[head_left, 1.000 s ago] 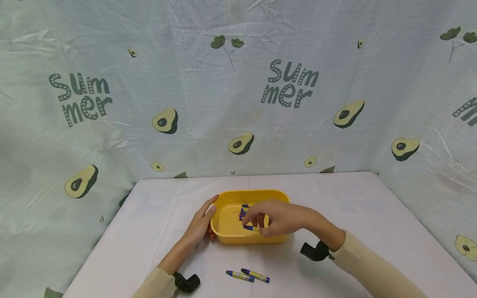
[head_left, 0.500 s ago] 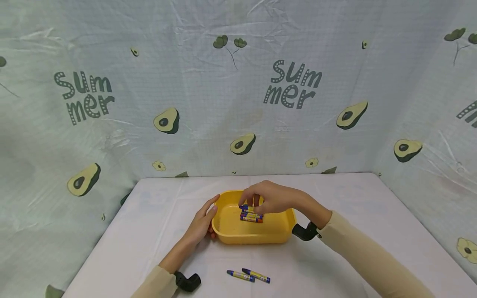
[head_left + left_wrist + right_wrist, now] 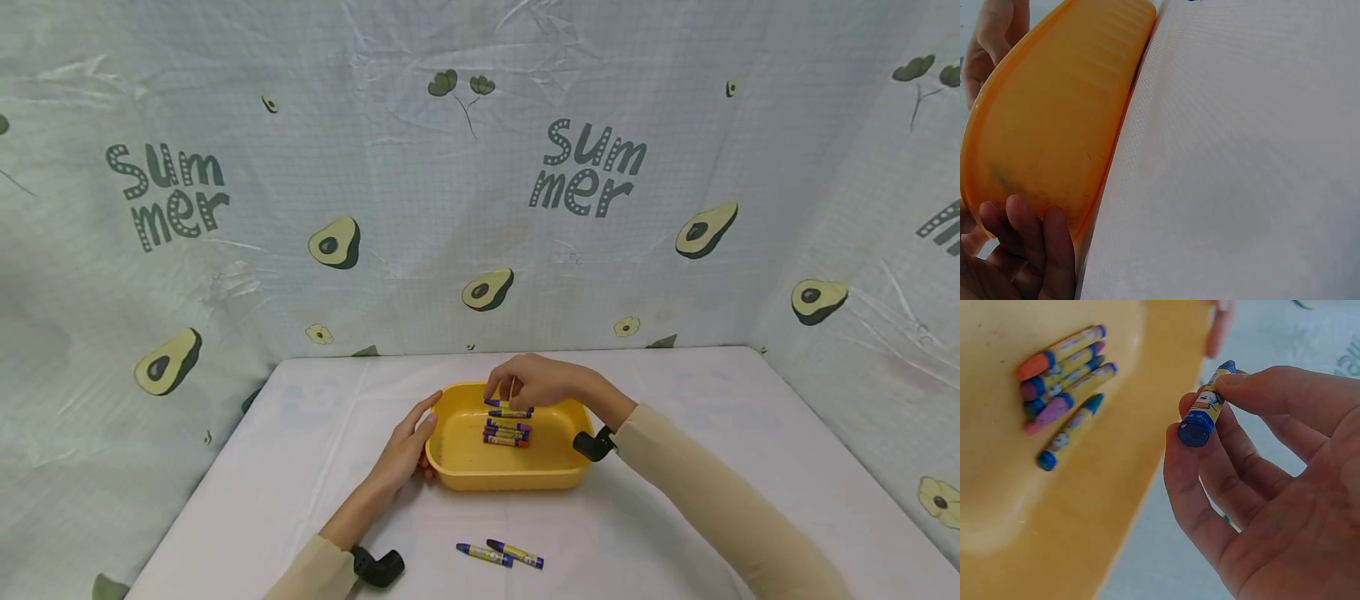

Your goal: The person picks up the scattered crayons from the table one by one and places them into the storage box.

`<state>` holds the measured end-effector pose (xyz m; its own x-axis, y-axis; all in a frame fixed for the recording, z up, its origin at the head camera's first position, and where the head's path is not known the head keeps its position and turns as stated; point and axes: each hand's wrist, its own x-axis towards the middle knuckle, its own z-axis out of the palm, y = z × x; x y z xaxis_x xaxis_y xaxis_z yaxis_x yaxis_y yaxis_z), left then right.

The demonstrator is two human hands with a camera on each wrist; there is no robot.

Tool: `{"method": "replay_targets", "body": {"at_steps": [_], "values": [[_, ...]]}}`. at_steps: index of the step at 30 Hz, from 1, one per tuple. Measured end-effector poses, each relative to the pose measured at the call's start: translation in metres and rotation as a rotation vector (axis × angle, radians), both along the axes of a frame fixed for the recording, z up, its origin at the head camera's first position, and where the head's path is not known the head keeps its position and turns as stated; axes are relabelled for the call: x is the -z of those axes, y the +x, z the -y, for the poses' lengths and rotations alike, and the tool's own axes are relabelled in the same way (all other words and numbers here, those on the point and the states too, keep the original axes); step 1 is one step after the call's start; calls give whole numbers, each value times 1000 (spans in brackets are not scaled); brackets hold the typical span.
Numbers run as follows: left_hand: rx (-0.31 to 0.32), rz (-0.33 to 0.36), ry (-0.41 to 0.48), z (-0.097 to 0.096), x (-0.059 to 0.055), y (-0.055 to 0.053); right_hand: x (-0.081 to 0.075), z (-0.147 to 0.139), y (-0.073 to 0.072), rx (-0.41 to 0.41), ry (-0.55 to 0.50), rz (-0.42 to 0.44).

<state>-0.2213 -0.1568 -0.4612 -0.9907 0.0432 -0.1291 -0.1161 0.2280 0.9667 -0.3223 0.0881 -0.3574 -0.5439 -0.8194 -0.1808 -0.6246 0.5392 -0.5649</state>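
Note:
My right hand (image 3: 542,380) is over the back of a yellow plastic tray (image 3: 510,481). Between thumb and fingers it pinches a dark blue crayon (image 3: 1202,406) in a yellow wrapper, above the tray's back rim. Inside the tray several crayons (image 3: 507,434) lie side by side, with orange and pink tips among them. A green-tipped crayon (image 3: 1071,432) lies slightly apart, nearest the held one. At the tray's left end my left hand (image 3: 402,452) grips the side, its fingers (image 3: 1025,228) curled against the outer wall.
Two crayons lie on the white tablecloth in front of the tray: a grey-blue-tipped crayon (image 3: 483,555) and a dark-blue-tipped crayon (image 3: 517,556), their ends overlapping. A printed curtain (image 3: 420,208) hangs behind the table. Black wrist cameras (image 3: 378,567) are strapped to both forearms.
My right hand has carried the crayon from the tray's front side toward its back rim, uncovering the crayons inside. The left hand keeps its place on the tray.

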Motion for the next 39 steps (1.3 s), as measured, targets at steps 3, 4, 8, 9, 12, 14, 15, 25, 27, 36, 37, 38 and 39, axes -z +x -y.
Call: {"method": "replay_targets", "body": {"at_steps": [3,4,8,9,12,14,15,25,27,36,37,38,39], "values": [[1,1,3,1,1,0,9,4,-7,26,24,24],[3,2,3,1,2,0,12,6,-8,31,31,33],[12,-8,8,2,4,-1,22,11,-13,48,75,46],[12,-11,8,2,4,0,24,13,-14,49,87,43],[10,-14,14,1,4,0,28,16,-14,55,120,40],[8,-10,18,1,3,0,29,18,-14,62,146,38],[8,-10,19,1,3,0,30,18,-14,65,150,47],[8,-6,10,0,1,0,39,21,-15,50,202,38],[10,-1,16,0,0,1,40,22,-16,50,203,30],[45,16,20,-4,-25,12,39,21,-13,81,203,58],[46,13,27,-3,-22,10,39,21,-13,80,206,59],[46,10,29,-2,-18,8,39,21,-12,77,208,59],[43,8,32,-1,-12,5,39,21,-12,73,211,59]]}}
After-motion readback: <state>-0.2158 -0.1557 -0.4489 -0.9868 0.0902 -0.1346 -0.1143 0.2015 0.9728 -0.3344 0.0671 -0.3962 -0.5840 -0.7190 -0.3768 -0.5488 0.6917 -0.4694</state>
